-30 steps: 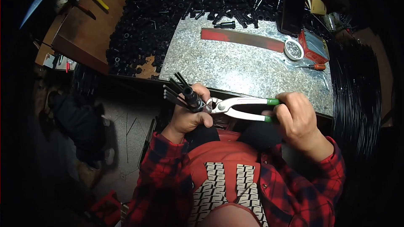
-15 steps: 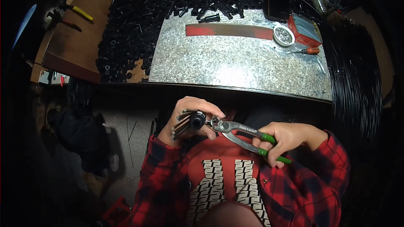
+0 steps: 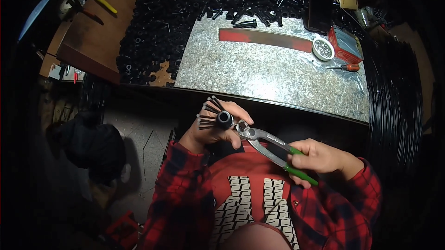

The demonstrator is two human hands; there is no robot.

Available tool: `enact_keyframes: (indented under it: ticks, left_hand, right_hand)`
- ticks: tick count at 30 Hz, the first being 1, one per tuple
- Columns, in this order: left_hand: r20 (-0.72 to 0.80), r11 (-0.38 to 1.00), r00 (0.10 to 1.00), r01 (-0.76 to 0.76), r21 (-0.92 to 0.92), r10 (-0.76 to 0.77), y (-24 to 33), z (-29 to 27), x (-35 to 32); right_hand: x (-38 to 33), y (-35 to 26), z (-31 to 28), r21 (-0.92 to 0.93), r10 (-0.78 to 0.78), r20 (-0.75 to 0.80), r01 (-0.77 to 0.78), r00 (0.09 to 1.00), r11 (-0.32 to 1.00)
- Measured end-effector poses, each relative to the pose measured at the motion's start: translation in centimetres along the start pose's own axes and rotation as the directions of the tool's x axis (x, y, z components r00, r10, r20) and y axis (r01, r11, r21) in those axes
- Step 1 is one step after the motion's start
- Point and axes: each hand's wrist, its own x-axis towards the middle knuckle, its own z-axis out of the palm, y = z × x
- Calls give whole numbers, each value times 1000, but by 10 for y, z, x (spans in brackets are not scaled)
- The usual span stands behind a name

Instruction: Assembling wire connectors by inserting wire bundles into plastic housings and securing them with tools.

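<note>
Left hand (image 3: pixel 204 135) clasped round a black tubular part (image 3: pixel 224 118); thin, pale-tipped rods (image 3: pixel 208 122) fanned beside it; right hand (image 3: pixel 320 156) gripping green-sleeved metal pincers (image 3: pixel 272 156); speckled, glossy tabletop (image 3: pixel 259 67) beyond.

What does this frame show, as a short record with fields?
Left hand: holds a black tube, rods fanned out beside it
Right hand: grips green-handled pincers
Pincers' head: just right of the tube; what it bites cannot be told
Board: bears a strip, white bowl, screwdriver
Heap: black parts, along the board's left and far sides
</note>
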Motion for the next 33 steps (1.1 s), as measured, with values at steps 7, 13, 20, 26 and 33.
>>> enact_keyframes:
  ticks: [7,13,20,26,33]
  left_hand:
    - [-217,993,970,114,6,-110,8,1,1]
    - [-41,996,996,77,-45,-78,6,-8,0]
    - [-31,991,993,109,-77,-112,4,-2,4]
    - [-30,996,996,83,-44,-84,5,8,6]
    - [-23,993,994,102,-61,-104,-1,7,4]
  right_hand:
    - [9,5,7,-999,-919,32,-18,393,-42]
    - [8,14,-10,120,-145,44,139,988,983]
    - [3,-4,-3,-747,-389,-130,167,912,644]
    - [8,0,-9,-994,-745,-93,-14,661,112]
    - [14,-6,-17,-976,-662,19,157,749,150]
